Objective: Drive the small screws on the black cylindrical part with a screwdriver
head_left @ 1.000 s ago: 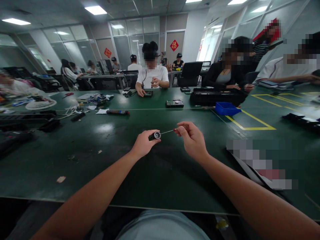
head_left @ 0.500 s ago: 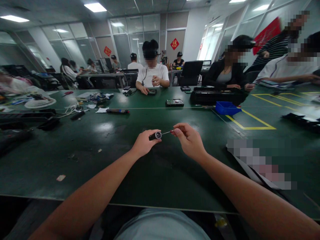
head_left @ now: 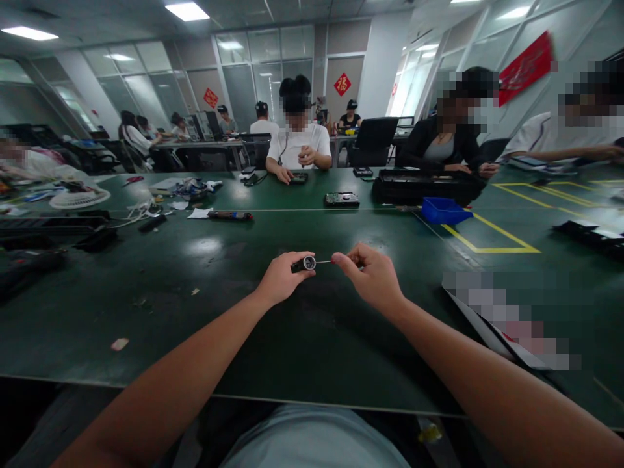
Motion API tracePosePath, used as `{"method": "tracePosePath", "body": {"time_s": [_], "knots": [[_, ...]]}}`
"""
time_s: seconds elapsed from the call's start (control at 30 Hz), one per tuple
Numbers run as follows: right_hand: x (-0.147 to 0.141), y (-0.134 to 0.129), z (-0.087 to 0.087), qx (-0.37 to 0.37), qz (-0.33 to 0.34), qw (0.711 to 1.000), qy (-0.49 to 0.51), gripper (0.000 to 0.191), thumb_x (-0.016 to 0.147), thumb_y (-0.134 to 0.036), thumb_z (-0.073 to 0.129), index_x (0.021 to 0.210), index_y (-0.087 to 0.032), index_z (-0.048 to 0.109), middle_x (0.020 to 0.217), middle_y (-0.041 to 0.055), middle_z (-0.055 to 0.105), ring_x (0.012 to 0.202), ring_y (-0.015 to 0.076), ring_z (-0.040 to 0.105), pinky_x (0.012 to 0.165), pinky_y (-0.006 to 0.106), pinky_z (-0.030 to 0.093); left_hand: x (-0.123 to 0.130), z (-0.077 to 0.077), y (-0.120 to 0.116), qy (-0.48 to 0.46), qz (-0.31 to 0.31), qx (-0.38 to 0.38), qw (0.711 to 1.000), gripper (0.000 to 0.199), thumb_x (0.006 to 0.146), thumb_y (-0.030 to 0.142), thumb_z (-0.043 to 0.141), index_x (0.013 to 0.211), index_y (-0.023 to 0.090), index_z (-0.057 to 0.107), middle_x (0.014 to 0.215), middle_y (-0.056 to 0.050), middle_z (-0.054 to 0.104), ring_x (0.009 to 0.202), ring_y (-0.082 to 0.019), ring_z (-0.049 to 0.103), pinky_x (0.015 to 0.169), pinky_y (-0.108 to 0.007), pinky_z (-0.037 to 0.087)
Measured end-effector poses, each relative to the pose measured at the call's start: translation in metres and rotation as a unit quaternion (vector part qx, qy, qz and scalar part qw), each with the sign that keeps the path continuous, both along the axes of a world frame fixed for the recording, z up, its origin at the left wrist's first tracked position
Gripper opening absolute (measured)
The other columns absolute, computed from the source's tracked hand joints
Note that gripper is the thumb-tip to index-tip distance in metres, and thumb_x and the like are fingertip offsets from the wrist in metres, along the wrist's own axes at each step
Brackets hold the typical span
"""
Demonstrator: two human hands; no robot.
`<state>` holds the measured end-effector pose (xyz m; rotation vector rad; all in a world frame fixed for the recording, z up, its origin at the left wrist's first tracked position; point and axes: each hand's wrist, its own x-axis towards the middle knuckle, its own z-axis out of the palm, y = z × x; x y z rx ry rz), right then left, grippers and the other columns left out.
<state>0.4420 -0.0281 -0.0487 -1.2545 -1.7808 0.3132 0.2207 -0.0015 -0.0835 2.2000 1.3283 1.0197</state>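
My left hand [head_left: 281, 279] is closed around a small black cylinder [head_left: 309, 263] with a silvery ring at its round end, which faces me. Between thumb and fingers, my right hand [head_left: 369, 272] grips a screwdriver [head_left: 324, 262] with a thin metal shaft and a red handle, most of it hidden by the fingers. The shaft points left and its tip meets the cylinder's ringed end; whether it sits inside or only touches cannot be made out. Both hands are above the green table [head_left: 292, 351].
Beyond my hands lie a circuit-board device [head_left: 342, 199], a blue bin [head_left: 446, 210] and a dark pen-like tool [head_left: 231, 216]. A long black casing [head_left: 424, 187] stands behind the bin. Loose parts and a white fan cover [head_left: 80, 198] crowd the left. A co-worker [head_left: 298, 146] sits opposite.
My right thumb and fingers have shifted around the screwdriver's handle, and the shaft now lies more level. My left hand keeps its hold on the cylinder. The standing person at far right is gone from view.
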Motion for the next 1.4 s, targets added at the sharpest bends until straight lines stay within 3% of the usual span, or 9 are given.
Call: {"method": "tracePosePath", "body": {"time_s": [0.27, 0.53, 0.7, 0.8, 0.93, 1.13, 1.4], "knots": [[-0.001, -0.002, -0.003, 0.009, 0.036, 0.999, 0.011, 0.029, 0.088, -0.05, 0.063, 0.078, -0.023, 0.063, 0.07, 0.0021, 0.067, 0.061, 0.0163, 0.059, 0.052, 0.028, 0.04, -0.001, 0.0, 0.0, 0.003, -0.002, -0.008, 1.0, 0.041, 0.083, 0.028, 0.075, 0.124, 0.027, 0.068, 0.118, -0.005, 0.071, 0.112, -0.025, 0.063, 0.101, -0.042, 0.045], [-0.001, -0.004, -0.001, 0.024, 0.103, 0.994, 0.016, 0.013, 0.093, -0.031, 0.056, 0.099, -0.023, 0.064, 0.088, 0.0039, 0.073, 0.082, 0.0207, 0.069, 0.074, 0.035, 0.051, 0.0, -0.001, 0.001, -0.001, -0.01, -0.006, 1.0, 0.042, 0.081, 0.027, 0.077, 0.122, 0.025, 0.069, 0.12, -0.006, 0.07, 0.112, -0.024, 0.063, 0.101, -0.041, 0.045], [-0.002, -0.004, 0.002, -0.007, 0.082, 0.997, 0.003, 0.027, 0.099, -0.041, 0.046, 0.094, -0.023, 0.066, 0.071, 0.0007, 0.066, 0.065, 0.0177, 0.063, 0.062, 0.032, 0.045, 0.0, -0.002, 0.001, 0.002, -0.013, -0.009, 1.0, 0.041, 0.081, 0.026, 0.076, 0.122, 0.026, 0.069, 0.118, -0.005, 0.071, 0.109, -0.023, 0.063, 0.099, -0.04, 0.045], [-0.002, -0.004, 0.002, -0.008, 0.071, 0.997, 0.018, 0.032, 0.1, -0.041, 0.042, 0.095, -0.023, 0.067, 0.071, 0.0012, 0.066, 0.063, 0.0171, 0.061, 0.061, 0.032, 0.043, 0.0, -0.001, 0.0, 0.004, -0.015, -0.01, 1.0, 0.04, 0.081, 0.026, 0.077, 0.121, 0.026, 0.07, 0.117, -0.004, 0.071, 0.108, -0.023, 0.063, 0.098, -0.038, 0.046], [-0.003, -0.003, 0.0, -0.015, 0.069, 0.995, 0.073, 0.024, 0.095, -0.035, 0.05, 0.11, -0.022, 0.063, 0.083, 0.0036, 0.071, 0.07, 0.0186, 0.064, 0.064, 0.033, 0.047, 0.0, 0.001, 0.0, 0.009, -0.014, -0.011, 1.0, 0.041, 0.081, 0.027, 0.077, 0.122, 0.026, 0.069, 0.118, -0.004, 0.071, 0.109, -0.023, 0.063, 0.099, -0.039, 0.045], [-0.005, 0.005, -0.004, -0.067, 0.097, 0.97, 0.213, 0.026, 0.093, -0.044, 0.053, 0.095, -0.022, 0.066, 0.084, 0.005, 0.071, 0.075, 0.0189, 0.066, 0.073, 0.036, 0.055, 0.001, 0.001, -0.001, 0.007, -0.014, -0.006, 1.0, 0.04, 0.081, 0.027, 0.077, 0.12, 0.025, 0.07, 0.118, -0.005, 0.071, 0.11, -0.024, 0.063, 0.1, -0.041, 0.045], [-0.005, 0.019, -0.017, -0.14, 0.086, 0.916, 0.365, 0.032, 0.09, -0.052, 0.057, 0.088, -0.021, 0.063, 0.078, 0.0034, 0.063, 0.07, 0.0166, 0.062, 0.067, 0.034, 0.057, 0.001, 0.003, -0.001, -0.017, -0.066, 0.018, 0.998, 0.039, 0.082, 0.024, 0.075, 0.121, 0.025, 0.069, 0.123, -0.005, 0.07, 0.116, -0.023, 0.061, 0.104, -0.04, 0.043]]}}
